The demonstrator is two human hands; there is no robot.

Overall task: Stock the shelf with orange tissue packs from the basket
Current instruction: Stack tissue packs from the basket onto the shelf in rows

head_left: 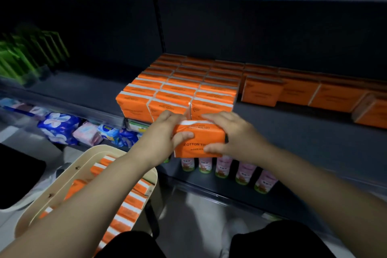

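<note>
**Pack in both hands at the shelf's front edge**

Down on your left, the basket [92,152] holds plenty more orange packs, so there's a lot left to stock. Your left hand [167,130] grips the left end of the tissue pack [205,136], thumb across the printed face. Your right hand [234,132] clamps the right end, fingers curled over the top. The pack hangs just off the front edge of the shelf [293,132], right against the stacked block [178,92]; whether it touches, you can't tell. That block fills the edge there, so I'd lift and lay this one on top, square with the columns. Go easy, a shove could knock the front packs crooked. Further right, a low row of packs [314,92] sits toward the back. Bottles [224,167] stand on the shelf below your hands.
</note>
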